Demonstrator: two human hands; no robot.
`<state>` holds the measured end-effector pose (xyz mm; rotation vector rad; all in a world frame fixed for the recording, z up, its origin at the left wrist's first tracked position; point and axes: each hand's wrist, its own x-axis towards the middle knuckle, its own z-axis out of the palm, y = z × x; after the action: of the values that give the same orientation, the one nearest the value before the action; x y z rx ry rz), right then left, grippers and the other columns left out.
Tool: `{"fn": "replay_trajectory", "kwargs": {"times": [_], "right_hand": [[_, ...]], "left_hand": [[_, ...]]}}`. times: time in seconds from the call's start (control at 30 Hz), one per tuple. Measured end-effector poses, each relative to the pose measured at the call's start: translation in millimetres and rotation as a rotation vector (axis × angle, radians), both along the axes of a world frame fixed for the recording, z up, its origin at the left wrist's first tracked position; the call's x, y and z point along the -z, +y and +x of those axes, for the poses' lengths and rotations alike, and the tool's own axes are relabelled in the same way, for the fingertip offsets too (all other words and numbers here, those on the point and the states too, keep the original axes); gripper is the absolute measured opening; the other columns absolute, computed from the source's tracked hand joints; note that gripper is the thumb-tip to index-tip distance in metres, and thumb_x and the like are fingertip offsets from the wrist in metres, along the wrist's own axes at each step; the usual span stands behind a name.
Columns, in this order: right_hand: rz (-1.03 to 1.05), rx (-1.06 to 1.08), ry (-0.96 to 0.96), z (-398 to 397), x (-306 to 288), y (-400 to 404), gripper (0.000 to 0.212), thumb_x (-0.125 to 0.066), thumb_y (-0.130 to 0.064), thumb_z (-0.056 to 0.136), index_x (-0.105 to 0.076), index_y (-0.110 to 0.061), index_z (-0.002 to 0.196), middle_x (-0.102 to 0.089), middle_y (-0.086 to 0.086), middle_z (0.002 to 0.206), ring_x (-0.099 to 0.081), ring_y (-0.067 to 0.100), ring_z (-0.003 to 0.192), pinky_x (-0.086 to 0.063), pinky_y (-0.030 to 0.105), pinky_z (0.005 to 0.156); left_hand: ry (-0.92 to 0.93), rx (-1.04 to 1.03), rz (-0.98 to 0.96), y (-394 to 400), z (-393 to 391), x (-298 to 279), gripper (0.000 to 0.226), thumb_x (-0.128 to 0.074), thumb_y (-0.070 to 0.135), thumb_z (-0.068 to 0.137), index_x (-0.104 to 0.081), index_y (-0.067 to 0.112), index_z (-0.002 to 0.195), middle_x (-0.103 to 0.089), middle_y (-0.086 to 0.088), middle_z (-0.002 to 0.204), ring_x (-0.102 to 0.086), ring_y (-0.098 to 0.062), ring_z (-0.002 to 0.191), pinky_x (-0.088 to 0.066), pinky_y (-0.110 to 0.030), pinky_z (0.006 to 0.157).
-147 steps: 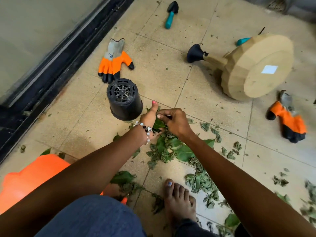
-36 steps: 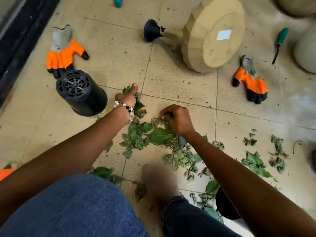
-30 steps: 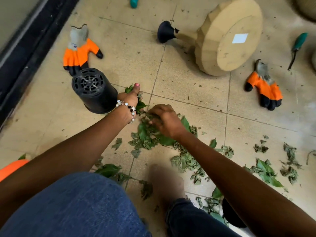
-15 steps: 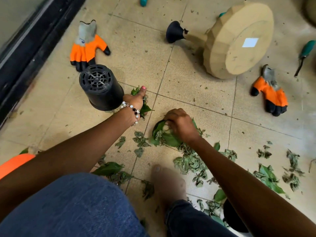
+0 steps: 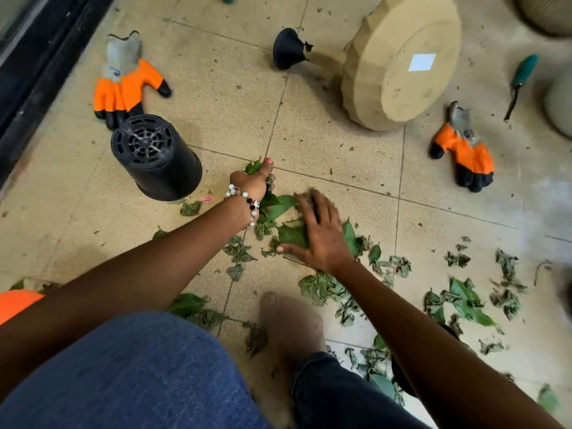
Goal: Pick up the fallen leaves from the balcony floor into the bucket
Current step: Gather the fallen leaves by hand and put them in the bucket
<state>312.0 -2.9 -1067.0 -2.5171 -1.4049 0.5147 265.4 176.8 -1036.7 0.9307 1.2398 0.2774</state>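
Fingers [image 5: 305, 209] of right hand [image 5: 318, 236] spread flat on leaves [image 5: 291, 233]; left hand [image 5: 252, 181] grips a bunch.

A black pot [image 5: 156, 157] lies tipped over. Two orange gloves [image 5: 125, 85] [image 5: 464, 150] lie on the floor. A tan watering can [image 5: 399, 60] lies sideways.

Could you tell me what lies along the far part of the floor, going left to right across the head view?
Left orange glove → black pot → black funnel-shaped piece → tan round base → right orange glove → green-handled tool.
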Motion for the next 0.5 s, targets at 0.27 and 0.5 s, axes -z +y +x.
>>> {"fn": "replay_trajectory", "kwargs": {"times": [0.27,0.5], "right_hand": [[0.087,-0.128,-0.150,-1,9,22,0.045,-0.047,-0.047,0.096,-0.051,-0.015,0.127,-0.048,0.014,0.135,-0.043,0.036,0.121,-0.042,0.057,0.098],[0.252,0.015,0.001,20,-3,30,0.024,-0.060,-0.016,0.094,-0.058,0.000,0.112,-0.060,0.013,0.098,-0.055,0.021,0.081,-0.053,0.035,0.071]], "left_hand": [[0.028,0.003,0.009,10,-11,-2,0.038,-0.070,0.035,0.088,-0.057,0.011,0.060,-0.058,0.008,0.042,-0.050,-0.013,0.040,-0.042,-0.025,0.047],[0.101,-0.033,0.006,17,-17,-9,0.037,-0.069,0.035,0.089,-0.051,0.011,0.067,-0.058,0.002,0.049,-0.053,-0.016,0.045,-0.046,-0.025,0.039]]}}
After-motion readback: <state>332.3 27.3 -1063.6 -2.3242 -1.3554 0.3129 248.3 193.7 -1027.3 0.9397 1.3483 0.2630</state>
